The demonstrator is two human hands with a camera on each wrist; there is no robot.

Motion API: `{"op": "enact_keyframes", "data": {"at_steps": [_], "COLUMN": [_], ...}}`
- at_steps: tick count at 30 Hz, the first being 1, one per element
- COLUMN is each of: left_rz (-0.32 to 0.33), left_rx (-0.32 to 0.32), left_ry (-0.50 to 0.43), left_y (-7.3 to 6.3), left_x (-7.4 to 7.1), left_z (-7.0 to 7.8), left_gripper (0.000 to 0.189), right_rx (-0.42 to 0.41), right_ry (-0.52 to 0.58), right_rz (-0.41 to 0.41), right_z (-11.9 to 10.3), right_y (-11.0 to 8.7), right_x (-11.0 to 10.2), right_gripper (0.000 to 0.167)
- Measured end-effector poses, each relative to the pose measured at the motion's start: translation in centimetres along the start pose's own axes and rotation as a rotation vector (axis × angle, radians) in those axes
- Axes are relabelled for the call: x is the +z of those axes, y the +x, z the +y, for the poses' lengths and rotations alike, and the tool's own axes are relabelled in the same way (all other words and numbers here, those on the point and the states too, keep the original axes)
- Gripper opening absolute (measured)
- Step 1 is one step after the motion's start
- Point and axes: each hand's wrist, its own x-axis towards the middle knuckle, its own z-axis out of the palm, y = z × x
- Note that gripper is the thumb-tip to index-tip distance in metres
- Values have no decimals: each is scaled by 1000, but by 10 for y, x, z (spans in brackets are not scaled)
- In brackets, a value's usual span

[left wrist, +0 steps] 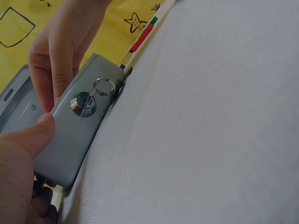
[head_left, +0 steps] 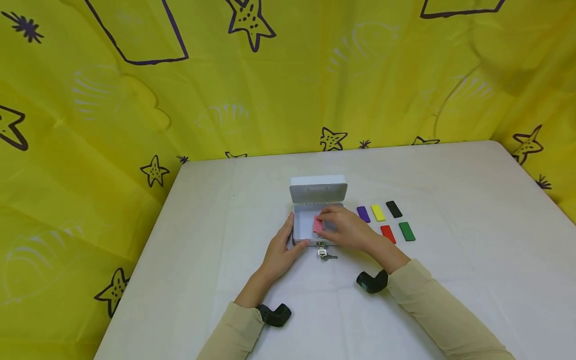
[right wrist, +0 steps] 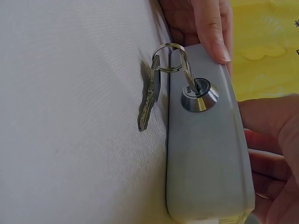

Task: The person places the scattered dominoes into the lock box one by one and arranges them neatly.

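Pink block [head_left: 317, 225] pinched between thumb and fingers of the right hand [head_left: 350, 227], held within the outline of the cash box [right wrist: 205, 154]; contact with the box floor cannot be told. Box gripped at its front left corner by the left hand [head_left: 278, 256]: thumb laid over the front rim, fingers set along the left side.

Lid [head_left: 318, 192] tipped up at the back. Lock cylinder [right wrist: 200, 95] set in the front wall, one key inserted; split ring [right wrist: 169, 45] hung from it, more keys [right wrist: 149, 98] threaded on the ring and dangled near the cloth.

Worktop [head_left: 243, 210] covered in white cloth, fine woven grain, light creases. Five blocks laid flat right of the box: purple [head_left: 363, 214], yellow [head_left: 378, 213], black [head_left: 394, 209] in the back row; red [head_left: 388, 234], green [head_left: 407, 231] in front.

Room backed and flanked by a yellow curtain [head_left: 288, 100], softly folded, printed with dark-outlined stars and pale shell-like line drawings.

Box made of grey-white, metal-looking sheet, smooth, rectangular, corners rounded. Lock conical, shiny. Blocks thin, oblong, matte. Forearms covered by beige sleeves [head_left: 443, 305], black devices [head_left: 275, 315] worn at both wrists.
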Motion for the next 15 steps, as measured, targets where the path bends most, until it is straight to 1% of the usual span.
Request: {"op": "enact_keyframes", "data": {"at_steps": [5,9,15], "left_rz": [2,11,5], "left_rx": [7,7,1], "left_ry": [6,13,13], "left_y": [0,1,1], "left_x": [0,-1,0], "left_z": [-1,0,-1], "left_gripper": [80,80,79], "right_rx": [-7,-30,-27], "right_ry": [-11,-13,-9], "right_rz": [-8,-13,-41], "right_z": [4,4,3], "right_y": [3,8,15], "right_x": [3,5,7], "right_gripper": [37,36,38]}}
